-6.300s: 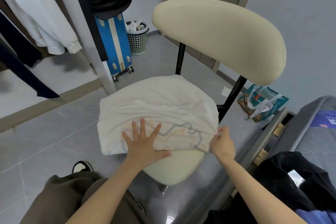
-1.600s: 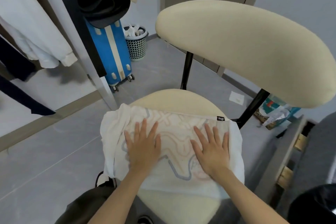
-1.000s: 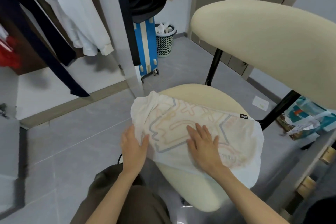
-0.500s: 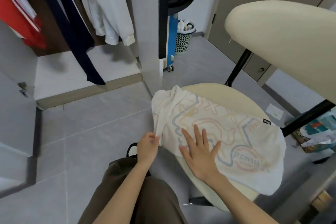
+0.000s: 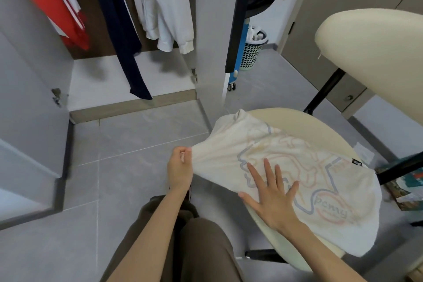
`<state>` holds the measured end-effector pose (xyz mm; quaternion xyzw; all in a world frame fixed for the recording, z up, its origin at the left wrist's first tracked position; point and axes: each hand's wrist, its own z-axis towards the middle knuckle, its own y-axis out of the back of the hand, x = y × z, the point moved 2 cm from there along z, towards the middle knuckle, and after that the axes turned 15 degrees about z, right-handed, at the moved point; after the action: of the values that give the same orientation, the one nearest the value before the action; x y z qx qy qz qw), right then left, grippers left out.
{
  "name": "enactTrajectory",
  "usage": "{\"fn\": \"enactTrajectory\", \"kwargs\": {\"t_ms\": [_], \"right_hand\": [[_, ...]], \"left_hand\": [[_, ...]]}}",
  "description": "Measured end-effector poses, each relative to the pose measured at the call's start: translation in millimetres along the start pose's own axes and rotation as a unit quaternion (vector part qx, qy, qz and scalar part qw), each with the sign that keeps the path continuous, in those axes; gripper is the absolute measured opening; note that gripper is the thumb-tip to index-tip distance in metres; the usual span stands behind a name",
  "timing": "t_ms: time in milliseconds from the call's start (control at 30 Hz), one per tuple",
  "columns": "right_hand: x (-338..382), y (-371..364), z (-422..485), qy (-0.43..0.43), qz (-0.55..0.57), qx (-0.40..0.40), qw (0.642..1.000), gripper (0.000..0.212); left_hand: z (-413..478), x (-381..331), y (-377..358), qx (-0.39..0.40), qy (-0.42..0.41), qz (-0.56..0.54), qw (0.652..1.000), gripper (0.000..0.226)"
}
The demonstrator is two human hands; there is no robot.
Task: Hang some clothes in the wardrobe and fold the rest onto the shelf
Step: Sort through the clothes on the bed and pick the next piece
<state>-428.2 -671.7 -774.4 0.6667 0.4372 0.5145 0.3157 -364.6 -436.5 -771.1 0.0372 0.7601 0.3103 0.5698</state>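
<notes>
- Pinched in the left hand (image 5: pixel 180 167), fingers curled tight round a gathered bunch of cloth, is the left edge of the folded white T-shirt (image 5: pixel 297 167), drawn out past the seat's edge over the floor.
- Flat on the shirt lies the right hand (image 5: pixel 270 197), fingers straight and spread, palm pressing the cloth near the seat's front edge; it grips nothing.
- That shirt lies across the cream seat of the chair (image 5: pixel 274 117), its printed outline design and a round logo facing up, a small black tag (image 5: pixel 356 162) at its far edge; its right end hangs over the seat's side.
- Cream and padded, the chair's backrest (image 5: pixel 375 52) rises at the right on black metal supports.
- To the left stands the open wardrobe (image 5: pixel 128 80): a red garment (image 5: pixel 59 7), a dark navy garment (image 5: pixel 121 30) and a white garment (image 5: pixel 167 7) hang inside above its pale bottom shelf.
- Beside the wardrobe's right panel a blue suitcase (image 5: pixel 240 52) stands on wheels, with a mesh waste basket (image 5: pixel 254 50) just beyond it.
- Brown trousers (image 5: pixel 187 247) on the person's legs fill the lower middle, over the grey tiled floor (image 5: pixel 114 167).
- A colourful bag (image 5: pixel 407 190) sits on the floor at the far right, partly cut off.
</notes>
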Motion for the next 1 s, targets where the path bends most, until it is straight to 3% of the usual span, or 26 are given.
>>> {"fn": "enactTrajectory", "kwargs": {"t_ms": [67,233,367,433,500,600,633,700,733,833,867,1000], "right_hand": [[4,9,0,-0.004,0.030,-0.013,0.999,0.070],[17,51,27,0.062,0.132,-0.165,0.975,0.038],[34,74,81,0.113,0.182,-0.153,0.965,0.032],[42,81,111,0.112,0.189,-0.139,0.966,0.035],[48,85,139,0.088,0.190,-0.111,0.971,0.042],[50,84,175,-0.012,0.199,-0.043,0.979,0.054],[50,83,185,-0.036,0.203,-0.034,0.978,0.049],[49,85,199,-0.059,0.214,-0.066,0.973,0.015],[49,87,203,-0.057,0.229,-0.095,0.967,0.018],[42,87,211,-0.043,0.231,-0.154,0.960,0.018],[41,84,214,-0.052,0.207,-0.146,0.966,0.016],[42,73,229,-0.094,0.148,-0.082,0.981,0.040]], "left_hand": [[2,3,-6,0.015,0.007,0.040,0.999,0.016],[11,9,-22,0.091,0.089,0.064,0.990,0.028],[21,6,-31,0.118,0.027,0.138,0.983,0.040],[28,5,-33,0.102,0.008,0.153,0.983,0.034],[35,6,-35,0.100,0.009,0.136,0.986,0.022],[41,9,-41,0.115,0.031,0.109,0.987,0.017],[43,10,-43,0.117,0.038,0.103,0.987,0.019],[46,10,-44,0.118,0.050,0.096,0.987,0.020],[48,9,-44,0.117,0.056,0.093,0.987,0.018],[51,10,-46,0.121,0.111,0.060,0.985,0.017],[52,11,-48,0.129,0.151,0.034,0.980,0.020],[41,12,-51,0.217,0.286,-0.072,0.931,0.018]]}}
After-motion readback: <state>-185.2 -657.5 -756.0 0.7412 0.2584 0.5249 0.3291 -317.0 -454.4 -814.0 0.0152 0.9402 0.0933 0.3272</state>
